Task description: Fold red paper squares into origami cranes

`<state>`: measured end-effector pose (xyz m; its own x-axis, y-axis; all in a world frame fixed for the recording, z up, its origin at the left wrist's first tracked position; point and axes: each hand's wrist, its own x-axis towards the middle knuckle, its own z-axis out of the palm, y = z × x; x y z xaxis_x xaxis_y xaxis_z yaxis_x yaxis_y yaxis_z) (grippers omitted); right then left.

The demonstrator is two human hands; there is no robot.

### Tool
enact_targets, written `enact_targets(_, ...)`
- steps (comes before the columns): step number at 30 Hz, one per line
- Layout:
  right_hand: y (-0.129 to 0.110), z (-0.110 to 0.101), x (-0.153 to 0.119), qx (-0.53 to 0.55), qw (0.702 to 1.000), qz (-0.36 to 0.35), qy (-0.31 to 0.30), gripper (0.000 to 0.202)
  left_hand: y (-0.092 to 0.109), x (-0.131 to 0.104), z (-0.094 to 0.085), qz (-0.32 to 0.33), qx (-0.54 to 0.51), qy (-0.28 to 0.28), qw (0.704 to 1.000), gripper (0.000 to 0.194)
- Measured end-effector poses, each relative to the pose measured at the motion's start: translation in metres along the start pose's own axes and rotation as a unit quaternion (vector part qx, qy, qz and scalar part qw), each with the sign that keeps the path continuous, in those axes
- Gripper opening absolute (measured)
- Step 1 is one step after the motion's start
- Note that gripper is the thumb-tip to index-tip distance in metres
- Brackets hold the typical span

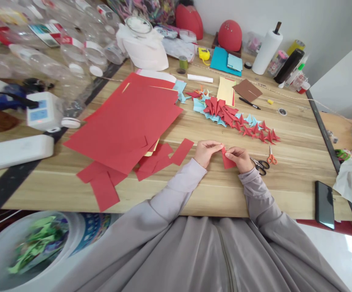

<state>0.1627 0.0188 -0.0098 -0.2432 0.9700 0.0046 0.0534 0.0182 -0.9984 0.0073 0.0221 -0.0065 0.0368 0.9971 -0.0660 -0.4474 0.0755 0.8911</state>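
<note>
Between my two hands is a small piece of red paper [229, 163], held just above the wooden table. My left hand [206, 151] pinches its upper left corner with thumb and finger. The thumb and fingers of my right hand [239, 157] grip its upper right part. To the left lie a stack of large red sheets [139, 117] and several cut red strips [182, 151]. Beyond my hands sit rows of folded red paper pieces [224, 111] with light blue ones among them. Black-handled scissors [261, 165] and small orange scissors [272, 157] rest beside my right hand.
Plastic bottles [72, 52] crowd the back left, near a white power adapter box [43, 109]. A phone [324, 205] lies at the front right edge. Behind are a yellow tape measure [204, 53], blue paper [221, 61] and a black pen [249, 103]. A bucket [72, 231] stands below left.
</note>
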Motion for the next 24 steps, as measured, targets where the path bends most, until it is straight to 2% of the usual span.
enact_targets(5, 0.0001, 0.0002, 0.0000, 0.011, 1.000, -0.005, 0.003, 0.028, -0.0016, 0.0004, -0.0002, 0.000, -0.010, -0.005, 1.000, 0.018)
enact_targets(9, 0.0013, 0.0001, 0.0000, 0.006, 1.000, -0.007, 0.011, 0.028, -0.0023, 0.0006, 0.0002, -0.002, 0.004, 0.016, 1.000, 0.020)
enact_targets(19, 0.0018, 0.0007, -0.0001, 0.020, 1.000, -0.006, -0.005, 0.026, 0.0008, -0.0004, -0.0001, 0.041, 0.052, 0.009, 0.998, 0.014)
enact_targets(24, 0.0030, 0.0004, -0.0002, 0.012, 1.000, -0.006, -0.003, 0.026, -0.0001, 0.0003, -0.0008, 0.055, 0.082, 0.025, 0.995, 0.019)
